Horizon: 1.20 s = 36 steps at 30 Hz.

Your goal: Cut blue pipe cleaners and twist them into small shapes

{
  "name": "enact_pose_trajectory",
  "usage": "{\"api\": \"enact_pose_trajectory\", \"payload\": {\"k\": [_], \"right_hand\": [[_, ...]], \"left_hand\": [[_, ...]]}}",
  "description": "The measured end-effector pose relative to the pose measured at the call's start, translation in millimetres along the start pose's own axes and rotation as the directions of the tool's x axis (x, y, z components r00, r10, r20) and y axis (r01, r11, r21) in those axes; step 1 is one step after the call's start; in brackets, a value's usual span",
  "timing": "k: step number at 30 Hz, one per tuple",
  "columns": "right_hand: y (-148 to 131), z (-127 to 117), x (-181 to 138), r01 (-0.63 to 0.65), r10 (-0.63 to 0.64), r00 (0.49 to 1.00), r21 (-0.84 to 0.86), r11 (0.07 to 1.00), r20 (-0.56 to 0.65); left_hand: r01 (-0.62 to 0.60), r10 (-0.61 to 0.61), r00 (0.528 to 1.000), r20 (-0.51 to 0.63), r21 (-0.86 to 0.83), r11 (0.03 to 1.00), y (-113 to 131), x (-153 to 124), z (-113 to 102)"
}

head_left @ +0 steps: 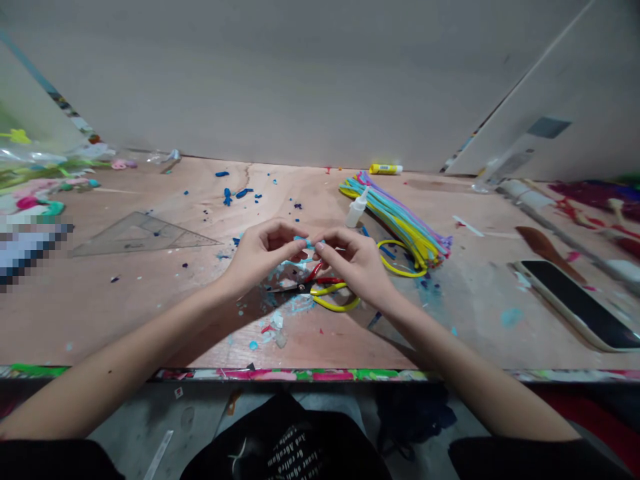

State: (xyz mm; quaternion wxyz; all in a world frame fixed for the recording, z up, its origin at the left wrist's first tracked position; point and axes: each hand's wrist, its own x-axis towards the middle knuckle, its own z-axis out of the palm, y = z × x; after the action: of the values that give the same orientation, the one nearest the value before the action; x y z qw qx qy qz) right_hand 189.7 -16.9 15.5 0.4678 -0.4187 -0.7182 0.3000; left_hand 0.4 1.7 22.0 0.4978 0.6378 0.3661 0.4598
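Observation:
Between the fingertips of both hands is a small light-blue fuzzy piece, perhaps pipe cleaner [309, 245]; the fingers cover much of it. My left hand [263, 250] pinches its left end, and my right hand [353, 257] pinches the right end. Below them, scissors [301, 289] with yellow and red handles lie on the table with their blades to the left. Just behind my right hand stands a small white bottle with a nozzle [356, 210]. A bundle of yellow, blue and purple pipe cleaners [400, 220] lies beside the bottle.
A clear set square [145, 235] lies on the left, near a heap of colourful craft pieces [40, 193]. A yellow glue stick [385, 169] rests by the back wall. To the right are a phone [580, 300] and a brown wooden tool [547, 250]. Blue scraps [227, 196] dot the wooden table [200, 320].

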Motion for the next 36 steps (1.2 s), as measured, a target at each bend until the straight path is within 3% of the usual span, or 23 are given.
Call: {"api": "enact_pose_trajectory", "payload": {"k": [3,6,9,12,16,21,23,31,36], "right_hand": [[0.7,-4.4,-0.6,0.206,-0.229,0.971,-0.260,0.943,-0.061],[6.9,-10.9,-0.1,0.437,-0.493,0.869,-0.521,0.733,0.034],[15.8,-15.8,0.7,0.573,-0.598,0.775,-0.628,0.526,0.206],[21.5,-17.0,1.5,0.605,-0.600,0.750,-0.656,0.451,0.278],[19.7,-15.9,2.5,0.583,-0.551,0.784,-0.643,0.496,0.286],[15.2,-14.3,1.4,0.631,-0.585,0.742,-0.633,0.447,0.327],[13.7,-12.3,0.2,0.617,-0.585,0.751,-0.640,0.458,0.306],[2.9,-1.0,-0.1,0.428,-0.460,0.886,-0.480,0.766,0.056],[-3.3,-3.2,2.1,0.214,-0.219,0.976,-0.250,0.944,0.009]], "left_hand": [[0.072,-0.074,0.997,-0.026,-0.054,0.996,0.2,0.7,1.6],[0.167,-0.171,0.985,-0.033,-0.110,0.980,-0.1,1.4,1.5],[0.237,-0.242,0.970,-0.009,-0.165,0.957,2.1,1.1,0.3],[0.272,-0.275,0.961,0.014,-0.205,0.940,4.7,0.2,-0.7],[0.332,-0.330,0.943,0.052,-0.242,0.912,3.4,-0.1,-0.3],[0.343,-0.338,0.939,0.061,-0.222,0.913,2.9,-0.1,2.0],[0.321,-0.319,0.947,0.044,-0.213,0.923,3.7,-0.6,2.8],[0.150,-0.154,0.987,-0.050,-0.071,0.986,-1.2,-2.7,3.8],[-0.111,0.127,0.988,-0.084,0.171,0.979,-2.4,-2.3,4.6]]}}
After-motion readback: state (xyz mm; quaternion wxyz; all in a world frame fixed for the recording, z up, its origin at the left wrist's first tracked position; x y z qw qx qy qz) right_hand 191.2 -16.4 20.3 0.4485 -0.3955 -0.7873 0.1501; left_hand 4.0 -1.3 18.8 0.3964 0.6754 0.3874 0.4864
